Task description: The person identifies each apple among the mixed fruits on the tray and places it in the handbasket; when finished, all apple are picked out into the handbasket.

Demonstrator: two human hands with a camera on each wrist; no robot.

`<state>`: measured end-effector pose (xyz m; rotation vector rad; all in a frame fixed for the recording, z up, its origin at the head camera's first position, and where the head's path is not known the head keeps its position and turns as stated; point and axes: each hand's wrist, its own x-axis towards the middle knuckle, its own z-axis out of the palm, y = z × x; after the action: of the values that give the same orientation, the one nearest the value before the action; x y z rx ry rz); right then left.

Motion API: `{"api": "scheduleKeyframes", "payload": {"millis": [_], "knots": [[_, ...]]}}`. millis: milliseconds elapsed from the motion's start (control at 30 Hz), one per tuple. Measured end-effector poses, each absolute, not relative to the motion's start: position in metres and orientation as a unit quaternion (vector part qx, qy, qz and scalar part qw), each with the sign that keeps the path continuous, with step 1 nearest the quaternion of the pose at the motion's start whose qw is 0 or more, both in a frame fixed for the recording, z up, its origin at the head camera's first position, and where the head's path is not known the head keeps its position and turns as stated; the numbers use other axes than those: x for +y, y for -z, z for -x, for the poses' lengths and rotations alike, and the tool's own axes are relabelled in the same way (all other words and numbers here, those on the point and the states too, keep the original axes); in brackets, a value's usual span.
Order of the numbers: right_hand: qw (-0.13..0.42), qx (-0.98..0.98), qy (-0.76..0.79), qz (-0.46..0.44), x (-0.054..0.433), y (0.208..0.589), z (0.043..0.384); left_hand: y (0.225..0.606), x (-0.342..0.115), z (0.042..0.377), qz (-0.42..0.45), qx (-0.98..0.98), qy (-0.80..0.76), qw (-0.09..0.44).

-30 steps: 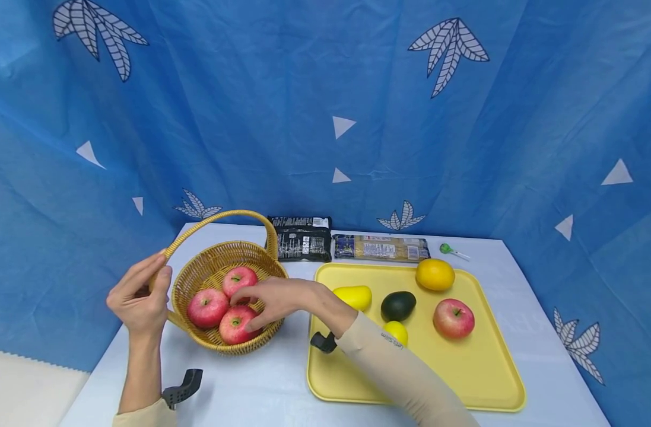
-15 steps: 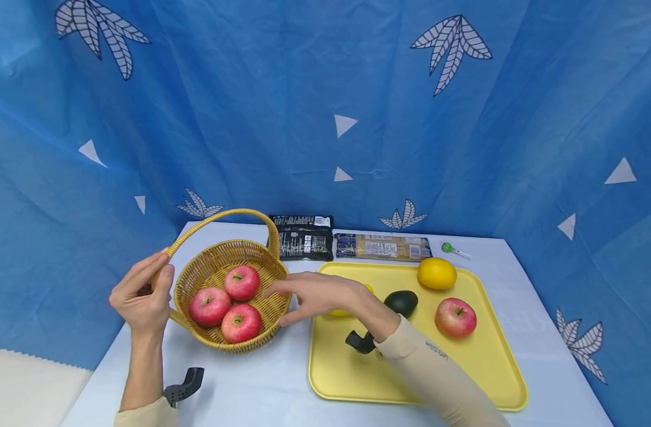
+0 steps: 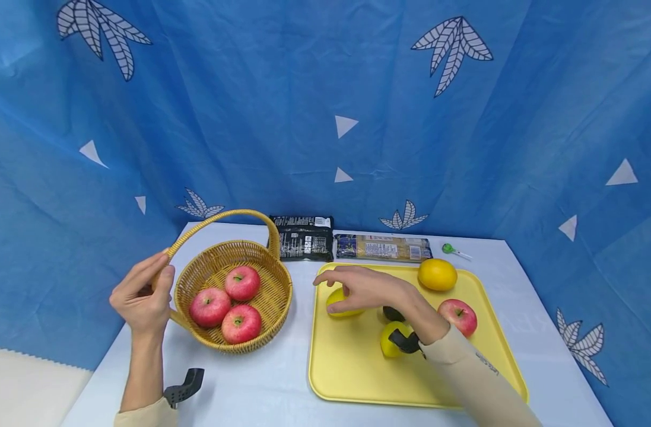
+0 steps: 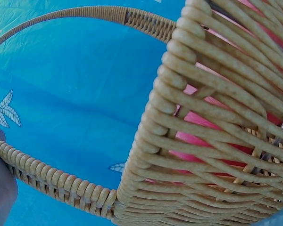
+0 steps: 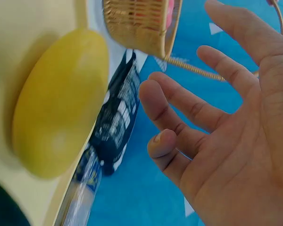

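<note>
At the left of the table, my left hand [image 3: 146,293] grips the handle [image 3: 218,217] of a wicker basket [image 3: 183,273]. Three red apples [image 3: 242,282] lie inside it; in the left wrist view, red shows through the basket's weave [image 4: 203,155]. My right hand [image 3: 368,287] hovers over the left part of a yellow tray [image 3: 352,379], fingers spread and holding nothing. Below it is a smooth, long yellow fruit, like a mango [image 3: 342,307], partly hidden by the hand. In the right wrist view the mango [image 5: 61,103] is apart from the fingers.
Also on the tray are a dark green avocado [image 3: 393,314], a small yellow fruit [image 3: 391,341], a larger yellow fruit [image 3: 437,274] and an apple [image 3: 456,314], some partly behind the right arm. Behind are a black packet [image 3: 305,243], a noodle packet [image 3: 381,248] and a lollipop [image 3: 449,249].
My right hand has withdrawn from the apples in the basket and moved right, over the mango on the tray. My left hand keeps its grip on the handle.
</note>
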<state>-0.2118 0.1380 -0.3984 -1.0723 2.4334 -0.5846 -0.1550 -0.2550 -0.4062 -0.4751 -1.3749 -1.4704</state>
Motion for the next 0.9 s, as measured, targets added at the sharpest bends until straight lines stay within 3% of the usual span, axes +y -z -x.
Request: {"api": "scheduleKeyframes", "payload": {"millis": [433, 900], "knots": [[0.212, 0.894, 0.211, 0.333, 0.189, 0.397, 0.195, 0.406, -0.255, 0.155, 0.198, -0.571, 0.612, 0.510], [0.169, 0.926, 0.206, 0.267, 0.240, 0.391, 0.176, 0.409, -0.256, 0.159, 0.210, -0.556, 0.619, 0.514]]}}
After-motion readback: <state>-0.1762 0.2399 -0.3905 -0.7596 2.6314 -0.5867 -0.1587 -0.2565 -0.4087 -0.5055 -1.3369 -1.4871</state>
